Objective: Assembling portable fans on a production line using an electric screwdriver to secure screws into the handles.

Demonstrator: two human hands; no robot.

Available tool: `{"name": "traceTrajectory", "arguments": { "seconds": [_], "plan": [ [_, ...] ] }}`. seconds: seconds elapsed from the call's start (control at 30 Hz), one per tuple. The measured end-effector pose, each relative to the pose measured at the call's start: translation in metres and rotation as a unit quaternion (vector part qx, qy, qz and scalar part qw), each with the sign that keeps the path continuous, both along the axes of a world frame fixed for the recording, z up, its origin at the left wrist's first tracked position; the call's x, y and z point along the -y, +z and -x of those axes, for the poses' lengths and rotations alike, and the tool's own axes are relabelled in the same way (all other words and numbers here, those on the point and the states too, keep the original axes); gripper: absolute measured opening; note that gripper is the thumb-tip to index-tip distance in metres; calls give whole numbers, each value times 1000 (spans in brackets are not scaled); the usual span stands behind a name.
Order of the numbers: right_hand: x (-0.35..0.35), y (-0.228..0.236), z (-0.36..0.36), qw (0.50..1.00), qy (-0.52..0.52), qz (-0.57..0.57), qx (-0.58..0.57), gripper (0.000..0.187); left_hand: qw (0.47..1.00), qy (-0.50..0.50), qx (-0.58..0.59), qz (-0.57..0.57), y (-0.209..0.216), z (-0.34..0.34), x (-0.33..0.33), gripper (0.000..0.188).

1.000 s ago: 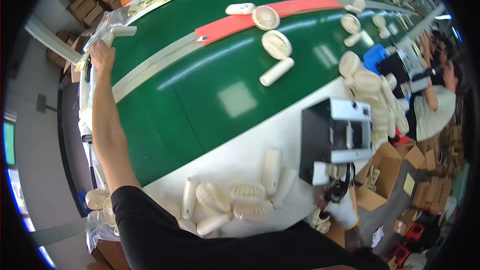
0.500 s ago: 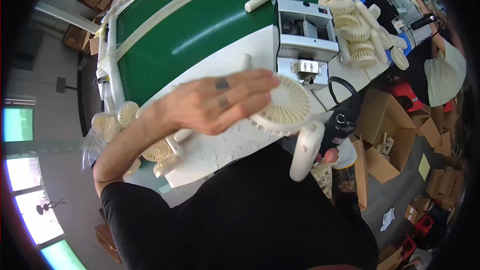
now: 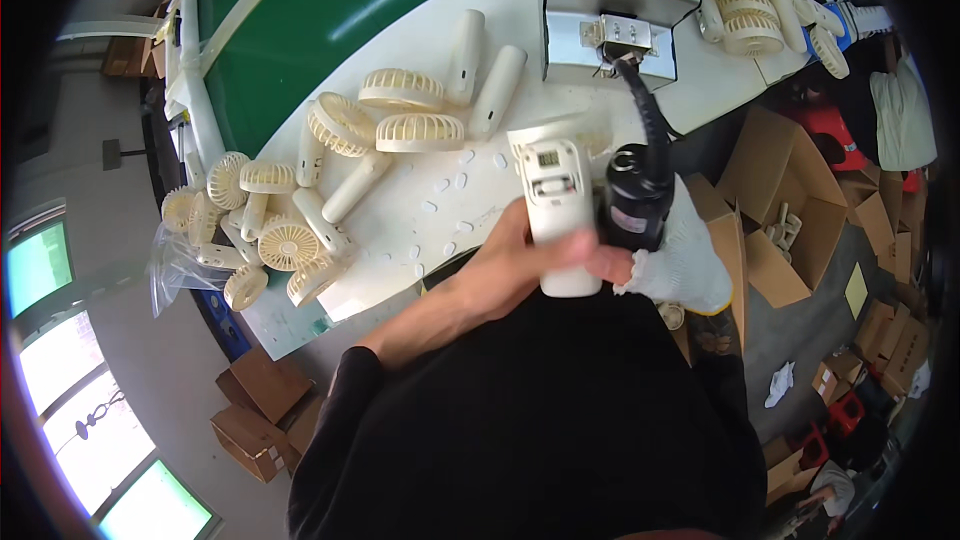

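Handheld fan body (image 3: 556,210), cream w/ a small display near its top, sits upright in front of the person's chest, just past the near edge of the white worktable (image 3: 430,195). Left hand (image 3: 520,265) is bare, fingers wrapped round the handle's lower half, thumb side hidden behind it; fingertips (image 3: 610,265) pressed together on the right flank. Right hand (image 3: 675,255) wears a white knit glove & grips a black powered tool (image 3: 632,202) w/ a black cable running up to the grey machine box (image 3: 610,10); glove fingers closed round the tool, exact finger positions can't tell. Tool body touches the fan's right side. On the table, left of the hands: loose cream fan heads (image 3: 400,90) & separate handles (image 3: 497,90), plus small oval white pieces (image 3: 445,185) scattered near. More fans heaped at the table's left corner (image 3: 255,230). Green conveyor belt (image 3: 300,10) behind. Open cardboard boxes (image 3: 790,200) on the floor at right.
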State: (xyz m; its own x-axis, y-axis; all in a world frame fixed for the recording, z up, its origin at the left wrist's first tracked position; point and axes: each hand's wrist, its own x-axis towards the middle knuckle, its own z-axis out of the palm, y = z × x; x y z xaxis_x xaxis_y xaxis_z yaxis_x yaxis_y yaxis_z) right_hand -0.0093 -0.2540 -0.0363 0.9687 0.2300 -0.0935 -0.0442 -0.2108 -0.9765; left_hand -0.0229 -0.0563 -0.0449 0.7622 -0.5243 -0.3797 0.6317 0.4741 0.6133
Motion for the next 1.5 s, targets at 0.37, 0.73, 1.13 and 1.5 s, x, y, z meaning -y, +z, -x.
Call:
{"name": "traceTrajectory", "arguments": {
  "seconds": [0.37,0.73,1.13,1.5],
  "plan": [
    [57,75,-85,931,74,-350,71,21,984,33,-148,97,-1,-21,-4,21],
    [47,50,-152,937,269,-209,70,27,990,33,-123,62,-15,-23,15,15],
    [7,131,-82,925,313,-205,62,39,997,-5,-69,22,-25,-23,26,25],
    [20,128,-25,994,100,-53,4,27,998,3,-62,20,-28,-23,31,19]
  ]
}}
